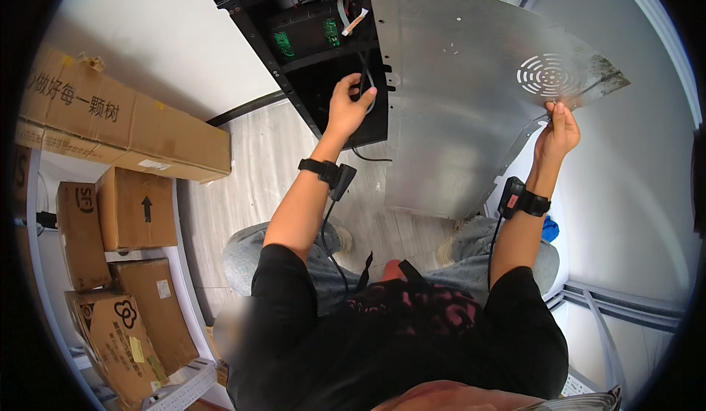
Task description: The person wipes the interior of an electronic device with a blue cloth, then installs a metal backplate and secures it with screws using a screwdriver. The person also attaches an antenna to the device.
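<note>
Metal panel: the big curved grey sheet [456, 109] stands to the right of the opening in the black cabinet [259, 47], its notched left edge beside the frame and its slotted vent [549, 77] toward the far right corner.
Right hand: the person's right hand [560, 133] pinches the panel's edge between thumb and fingers, just on the near side of the vent.
Left hand: the left hand [348, 106] is at the mouth of the opening, fingers curled about a black cable [364, 65]; I can't tell whether they grip it or only rest against it.
Cabinet inside: green circuit boards [331, 33] show at the far end, with a white-and-orange tag [356, 21] hanging to their right.
Done so far: the panel looks to be clear of most of the opening, leaving the wiring within reach.
Left undone: the opening is uncovered, the panel does not look fastened down, and a cable end [373, 159] trails out at the near side onto the floor [250, 154].
Hard to make out: whether the panel's far left corner touches the cabinet, where the cable runs inside the dark lower bay, and the cabinet's far end, cut off by the view.
</note>
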`<state>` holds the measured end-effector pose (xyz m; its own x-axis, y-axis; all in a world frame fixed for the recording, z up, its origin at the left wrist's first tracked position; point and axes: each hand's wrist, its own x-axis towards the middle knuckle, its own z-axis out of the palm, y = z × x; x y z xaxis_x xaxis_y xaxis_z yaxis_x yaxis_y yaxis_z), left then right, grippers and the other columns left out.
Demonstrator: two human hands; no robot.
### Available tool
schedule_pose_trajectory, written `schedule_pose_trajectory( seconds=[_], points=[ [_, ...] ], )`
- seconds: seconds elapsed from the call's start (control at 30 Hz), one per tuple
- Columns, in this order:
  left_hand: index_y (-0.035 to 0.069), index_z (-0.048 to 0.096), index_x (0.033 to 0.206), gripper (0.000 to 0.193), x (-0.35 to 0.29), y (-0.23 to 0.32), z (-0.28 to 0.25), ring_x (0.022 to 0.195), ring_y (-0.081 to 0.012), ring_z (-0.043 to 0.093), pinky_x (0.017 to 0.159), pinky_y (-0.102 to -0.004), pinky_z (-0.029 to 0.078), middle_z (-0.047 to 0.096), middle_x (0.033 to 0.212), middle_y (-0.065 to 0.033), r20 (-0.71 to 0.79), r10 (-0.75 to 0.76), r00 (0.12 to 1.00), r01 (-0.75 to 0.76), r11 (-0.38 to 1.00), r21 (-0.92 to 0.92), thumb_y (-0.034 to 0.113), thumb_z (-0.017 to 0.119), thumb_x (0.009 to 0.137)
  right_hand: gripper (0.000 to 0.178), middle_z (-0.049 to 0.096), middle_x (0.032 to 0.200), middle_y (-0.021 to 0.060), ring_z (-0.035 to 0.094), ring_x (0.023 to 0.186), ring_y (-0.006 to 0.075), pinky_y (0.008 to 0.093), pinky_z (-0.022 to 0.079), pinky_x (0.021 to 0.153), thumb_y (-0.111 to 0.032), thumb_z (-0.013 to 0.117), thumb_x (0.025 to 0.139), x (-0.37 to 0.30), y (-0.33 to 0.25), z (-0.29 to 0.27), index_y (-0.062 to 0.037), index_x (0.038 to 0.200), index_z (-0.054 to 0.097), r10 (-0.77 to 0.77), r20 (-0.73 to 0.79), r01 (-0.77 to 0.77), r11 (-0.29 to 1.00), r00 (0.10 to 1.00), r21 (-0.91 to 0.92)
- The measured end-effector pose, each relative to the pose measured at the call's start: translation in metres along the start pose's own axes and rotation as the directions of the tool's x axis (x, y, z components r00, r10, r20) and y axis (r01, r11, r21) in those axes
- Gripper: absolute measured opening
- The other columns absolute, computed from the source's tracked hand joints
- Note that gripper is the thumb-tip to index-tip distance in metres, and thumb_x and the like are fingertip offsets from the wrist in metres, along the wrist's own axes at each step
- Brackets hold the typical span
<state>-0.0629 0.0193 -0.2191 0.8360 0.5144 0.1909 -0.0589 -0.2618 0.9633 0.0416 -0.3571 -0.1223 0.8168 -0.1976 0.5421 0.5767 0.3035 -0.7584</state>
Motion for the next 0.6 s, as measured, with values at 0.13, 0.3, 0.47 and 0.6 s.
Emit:
schedule_pose_trajectory(
  seconds=[0.13,0.3,0.47,0.6],
  points=[
    [0.002,0.06,0.114,0.034,0.009,-0.015,0.01,0.101,-0.0334,0.058,0.088,-0.0388,0.047,0.06,0.112,-0.0176,-0.012,0.225,0.974,-0.212,0.931,0.297,0.022,0.067,0.087,0.014,0.07,0.084,0.0149,0.065,0.078,0.0165,0.028,0.048,0.081,-0.007,0.067,0.089,-0.002,-0.004,0.005,0.0072,0.092,0.068,-0.027,-0.011,0.027,1.0,1.0,-0.009],
    [0.004,0.062,0.098,0.022,-0.001,-0.026,-0.009,0.073,-0.02,0.059,0.071,-0.0313,0.047,0.062,0.079,-0.0107,0.159,-0.019,0.987,-0.033,0.946,0.322,0.025,0.058,0.095,0.014,0.07,0.084,0.0155,0.065,0.079,0.0166,0.0278,0.049,0.081,-0.005,0.066,0.089,0.006,0.002,0.009,0.0076,0.092,0.068,-0.038,-0.033,0.039,0.999,0.999,0.037],
    [0.001,0.058,0.092,0.025,-0.013,-0.032,-0.05,0.074,-0.0122,0.056,0.068,-0.0271,0.047,0.061,0.08,-0.0035,0.275,0.031,0.961,-0.098,0.968,0.233,0.023,0.049,0.1,0.014,0.07,0.084,0.0153,0.065,0.078,0.0168,0.0283,0.049,0.082,-0.006,0.066,0.089,0.013,0.013,0.019,0.0082,0.092,0.068,-0.038,-0.038,0.042,0.995,0.999,0.095],
    [0.004,0.056,0.095,0.028,-0.032,-0.006,-0.081,0.078,-0.0104,0.057,0.071,-0.0252,0.048,0.059,0.083,-0.0018,0.382,-0.144,0.913,0.08,0.981,0.179,0.028,0.044,0.103,0.014,0.07,0.084,0.0162,0.065,0.079,0.0179,0.029,0.049,0.083,-0.004,0.065,0.089,0.021,0.023,0.021,0.0096,0.092,0.067,-0.058,-0.043,0.064,0.986,0.997,0.155]
  ],
)
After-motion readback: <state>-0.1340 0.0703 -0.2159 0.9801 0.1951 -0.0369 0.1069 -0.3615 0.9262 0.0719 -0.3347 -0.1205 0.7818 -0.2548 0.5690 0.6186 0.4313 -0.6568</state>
